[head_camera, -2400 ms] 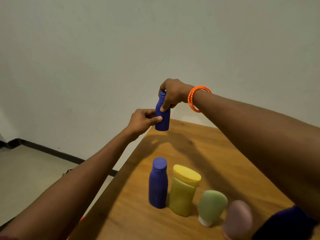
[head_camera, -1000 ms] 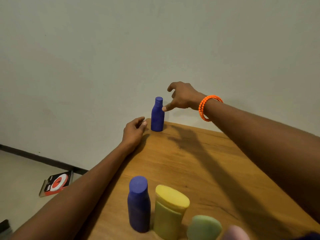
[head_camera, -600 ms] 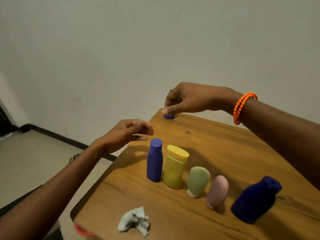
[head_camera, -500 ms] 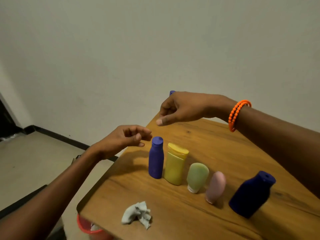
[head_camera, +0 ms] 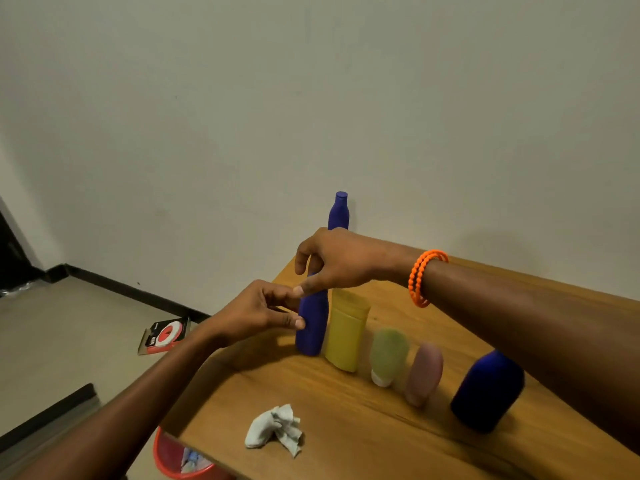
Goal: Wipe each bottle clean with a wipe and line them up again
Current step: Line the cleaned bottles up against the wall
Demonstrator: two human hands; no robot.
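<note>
Several bottles stand in a row on the wooden table: a small blue bottle, a yellow bottle, a green tube, a pink tube and a large dark blue bottle. My right hand, with orange bangles at the wrist, closes over the small blue bottle's top and hides its cap. The fingertips of my left hand touch that bottle's left side. Another slim blue bottle stands alone at the table's far edge by the wall. A crumpled white wipe lies near the front edge.
A red bin with used wipes sits on the floor under the table's front left corner. A red and white booklet lies on the floor to the left. The wall runs right behind the table.
The slim blue bottle was set down at the far edge and released. Both hands then came back to the row, and the right hand now covers the small blue bottle's top.
</note>
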